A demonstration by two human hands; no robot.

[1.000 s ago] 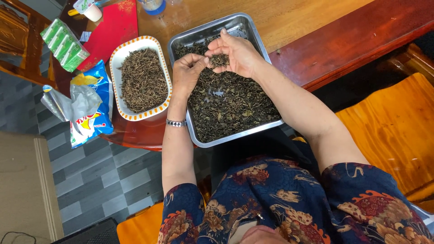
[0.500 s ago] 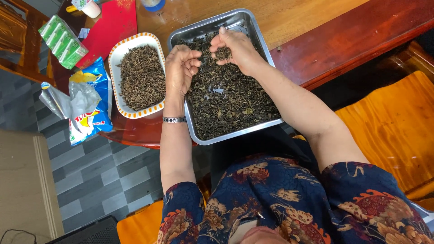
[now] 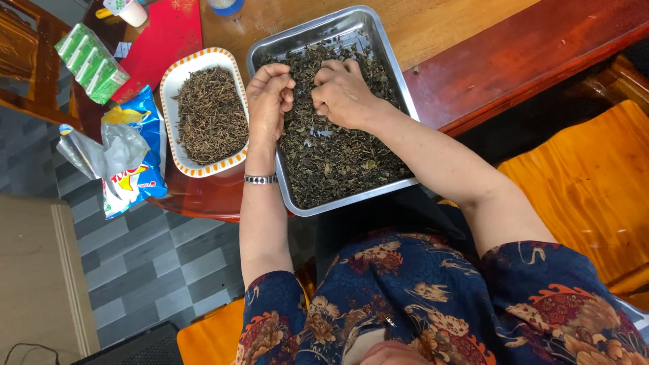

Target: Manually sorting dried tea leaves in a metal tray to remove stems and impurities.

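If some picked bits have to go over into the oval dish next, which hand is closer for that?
Probably the left hand. It hovers at the metal tray's left rim, right beside the oval dish, fingers curled. The right hand lies mid-tray on the dried leaves, farther away.

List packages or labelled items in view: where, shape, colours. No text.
Carton multipack: table's far left edge, block of small green-and-white cartons in clear wrap.
Snack bag: left of the oval dish, crumpled, opened, blue, yellow and red with silver inner foil.
Small cup: top left, white with printed lid, partly cut off.
No screens or signs.
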